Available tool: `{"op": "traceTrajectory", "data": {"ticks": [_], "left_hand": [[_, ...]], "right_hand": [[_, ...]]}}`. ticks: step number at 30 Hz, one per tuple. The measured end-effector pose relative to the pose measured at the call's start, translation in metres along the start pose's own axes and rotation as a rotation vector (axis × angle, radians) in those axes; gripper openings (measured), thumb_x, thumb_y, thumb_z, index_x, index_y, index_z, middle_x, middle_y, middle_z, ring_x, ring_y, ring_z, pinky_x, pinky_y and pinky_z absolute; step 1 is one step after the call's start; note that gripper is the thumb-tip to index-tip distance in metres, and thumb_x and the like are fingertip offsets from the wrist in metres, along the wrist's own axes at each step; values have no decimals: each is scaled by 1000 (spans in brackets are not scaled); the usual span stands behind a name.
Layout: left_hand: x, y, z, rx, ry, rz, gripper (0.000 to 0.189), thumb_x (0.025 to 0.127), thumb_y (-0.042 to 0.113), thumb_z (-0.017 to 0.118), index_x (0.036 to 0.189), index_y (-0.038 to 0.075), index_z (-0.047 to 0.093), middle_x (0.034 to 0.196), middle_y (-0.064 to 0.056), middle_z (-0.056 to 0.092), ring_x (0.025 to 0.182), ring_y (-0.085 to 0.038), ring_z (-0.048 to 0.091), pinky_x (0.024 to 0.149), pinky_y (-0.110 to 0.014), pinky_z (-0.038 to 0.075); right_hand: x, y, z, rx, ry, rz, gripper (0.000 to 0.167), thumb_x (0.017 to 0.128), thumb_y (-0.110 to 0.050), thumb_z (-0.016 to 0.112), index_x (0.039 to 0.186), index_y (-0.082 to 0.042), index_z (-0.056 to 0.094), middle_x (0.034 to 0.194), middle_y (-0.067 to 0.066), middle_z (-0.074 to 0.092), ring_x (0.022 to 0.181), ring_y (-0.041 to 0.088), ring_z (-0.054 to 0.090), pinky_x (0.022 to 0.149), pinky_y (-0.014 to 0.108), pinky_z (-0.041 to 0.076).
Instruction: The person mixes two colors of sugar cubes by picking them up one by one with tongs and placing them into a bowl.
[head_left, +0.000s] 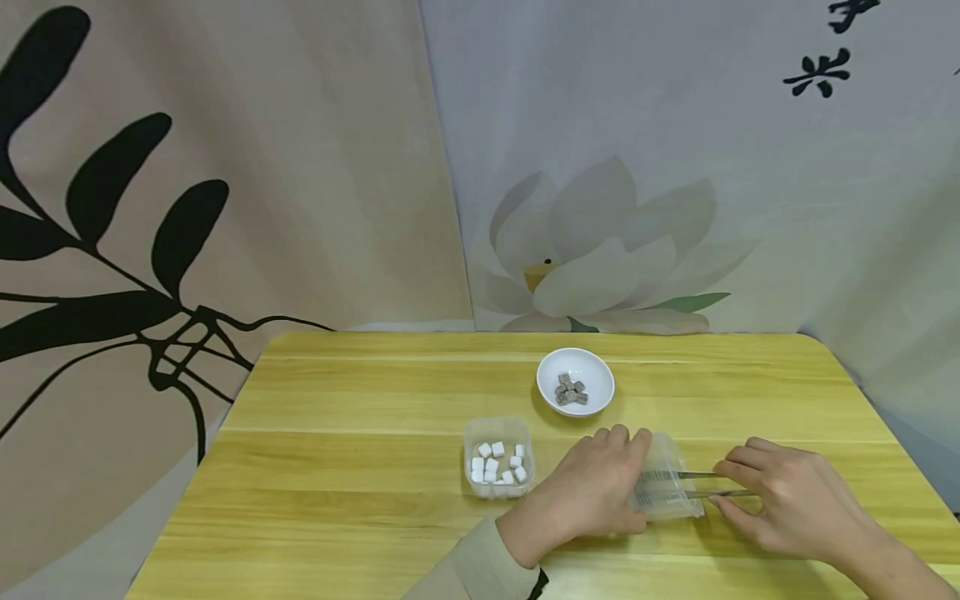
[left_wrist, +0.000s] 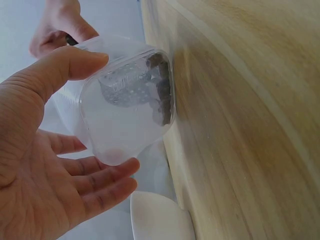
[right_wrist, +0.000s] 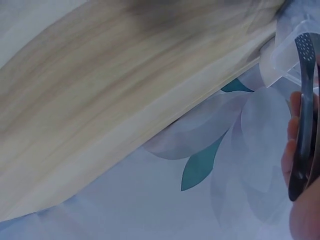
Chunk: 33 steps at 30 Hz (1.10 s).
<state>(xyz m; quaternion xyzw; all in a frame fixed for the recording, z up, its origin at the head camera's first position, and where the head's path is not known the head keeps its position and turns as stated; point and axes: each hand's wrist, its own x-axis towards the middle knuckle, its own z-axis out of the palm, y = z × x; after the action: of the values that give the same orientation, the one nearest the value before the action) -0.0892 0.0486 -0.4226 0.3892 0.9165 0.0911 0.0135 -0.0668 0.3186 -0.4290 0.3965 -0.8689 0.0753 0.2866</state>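
My left hand (head_left: pixel 588 492) grips a clear plastic box (head_left: pixel 667 492) that lies tipped on its side, its mouth toward the right. In the left wrist view, the thumb is on one side of the box and the fingers are on the other. Brown cubes (left_wrist: pixel 163 92) show through its base, gathered along the side nearest the table. Metal tongs (right_wrist: pixel 305 115) with a perforated tip are held in my right hand (head_left: pixel 795 500). Their ends reach through the mouth into the tipped box. Whether the tips pinch a cube, I cannot tell.
Behind the hands is a white bowl (head_left: pixel 551 392) holding several grey-brown cubes (head_left: pixel 572 392). A second clear box (head_left: pixel 480 429), upright, with several white cubes (head_left: pixel 491 467), stands left of my left hand. The wooden table (head_left: pixel 337 467) ends at a printed curtain (head_left: pixel 375 167).
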Motion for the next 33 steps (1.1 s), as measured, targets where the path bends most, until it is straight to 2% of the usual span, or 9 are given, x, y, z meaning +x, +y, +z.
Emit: {"op": "traceTrajectory", "data": {"ticks": [8, 19, 22, 29, 33], "left_hand": [[0, -1, 1, 3, 1, -1, 77, 72, 49, 93, 127, 13, 52, 94, 6, 47, 82, -8, 44, 67, -20, 39], [-1, 0, 2, 2, 10, 1, 79, 71, 49, 92, 129, 13, 52, 95, 6, 48, 83, -8, 45, 67, -20, 40], [-1, 0, 2, -1, 12, 4, 79, 71, 49, 93, 128, 13, 52, 95, 6, 47, 82, -8, 45, 67, -20, 39], [0, 0, 1, -7, 3, 7, 77, 72, 49, 92, 128, 14, 52, 94, 7, 47, 81, -8, 44, 66, -19, 38], [-1, -1, 1, -6, 6, 9, 76, 71, 48, 93, 127, 14, 52, 94, 7, 46, 81, -8, 43, 65, -19, 37]], "right_hand": [[1, -3, 1, -2, 5, -34, 61, 105, -56, 42, 77, -14, 76, 77, -7, 68, 64, 9, 58, 51, 26, 50], [0, -2, 3, 18, 34, -43, 59, 106, -53, 43, 74, -15, 75, 74, -8, 67, 62, 6, 56, 50, 25, 49], [-2, -1, 3, 28, 35, -24, 57, 105, -54, 45, 75, -16, 76, 75, -10, 67, 63, 4, 56, 50, 22, 48], [-5, 3, 0, 81, 122, 47, 56, 103, -57, 52, 74, -17, 78, 76, -11, 69, 60, 5, 60, 50, 19, 48], [-6, 6, -6, 96, 143, 84, 55, 102, -59, 54, 74, -18, 79, 76, -12, 69, 61, 5, 61, 51, 18, 48]]}}
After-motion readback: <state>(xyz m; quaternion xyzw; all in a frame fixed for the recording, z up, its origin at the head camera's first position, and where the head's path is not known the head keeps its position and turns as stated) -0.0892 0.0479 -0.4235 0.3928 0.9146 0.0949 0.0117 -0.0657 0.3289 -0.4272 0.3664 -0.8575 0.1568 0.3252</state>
